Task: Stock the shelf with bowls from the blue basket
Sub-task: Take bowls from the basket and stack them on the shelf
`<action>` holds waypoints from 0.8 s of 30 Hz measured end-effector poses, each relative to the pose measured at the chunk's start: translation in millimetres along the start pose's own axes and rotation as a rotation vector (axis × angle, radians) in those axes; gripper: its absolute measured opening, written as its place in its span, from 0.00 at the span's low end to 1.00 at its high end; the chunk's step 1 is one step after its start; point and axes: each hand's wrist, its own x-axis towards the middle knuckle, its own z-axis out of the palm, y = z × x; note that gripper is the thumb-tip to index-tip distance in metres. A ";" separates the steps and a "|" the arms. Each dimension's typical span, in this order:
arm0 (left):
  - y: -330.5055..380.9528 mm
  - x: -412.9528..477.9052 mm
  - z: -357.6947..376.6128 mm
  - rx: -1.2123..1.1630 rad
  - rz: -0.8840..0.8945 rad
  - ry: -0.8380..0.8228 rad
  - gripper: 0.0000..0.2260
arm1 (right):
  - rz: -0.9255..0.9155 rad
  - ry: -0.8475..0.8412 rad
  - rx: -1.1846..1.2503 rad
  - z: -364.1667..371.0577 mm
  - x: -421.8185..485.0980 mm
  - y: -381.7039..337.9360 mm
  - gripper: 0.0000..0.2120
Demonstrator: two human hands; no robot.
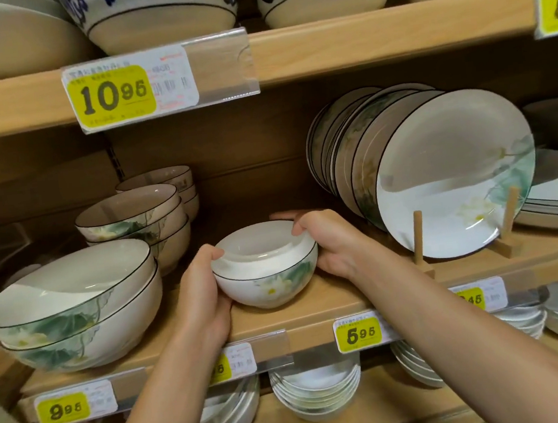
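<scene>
White with a black rim and a lotus print, the bowl (271, 286) is at the front of the wooden shelf (316, 314), just left of the upright plates (452, 172). Whether it rests on the board or hangs just above, you cannot tell. Your 2 forearms reach up from below. Your left hand (206, 288) cups its left side, thumb on the upper edge. Your right hand (332, 240) wraps the right side, fingers (281, 216) round the back and thumb on the upturned white piece (260, 247) capping it. Both hands are clamped on the bowl, which lies between them. Further left of the plates sit 2 large nested bowls (73, 301). The plates overlap too much to count.
</scene>
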 end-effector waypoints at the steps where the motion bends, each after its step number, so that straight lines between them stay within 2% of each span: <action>1: -4.5 -2.4 -1.9 0.009 0.043 0.031 0.14 | -0.008 0.007 -0.006 0.5 -0.9 0.9 0.23; 4: -15.0 -6.3 -2.8 0.077 0.162 0.016 0.25 | -0.037 0.043 -0.011 0.7 -3.1 0.7 0.23; 5: -15.4 -5.5 -1.3 0.110 0.184 0.019 0.26 | -0.049 0.054 -0.007 1.4 -4.0 1.0 0.23; 12: -5.2 7.1 1.1 0.021 0.115 0.014 0.21 | -0.090 0.120 -0.015 3.3 -9.9 11.0 0.24; 20: -4.6 5.2 1.5 0.056 0.093 0.006 0.13 | -0.080 0.098 -0.002 2.5 -17.7 11.1 0.23; 22: -6.4 -0.7 -2.6 0.115 0.138 0.033 0.14 | -0.109 0.035 -0.053 -1.5 -24.8 14.3 0.22; 24: -14.9 -11.6 -13.2 0.133 0.209 0.064 0.21 | -0.148 -0.013 -0.160 -8.8 -34.4 25.8 0.29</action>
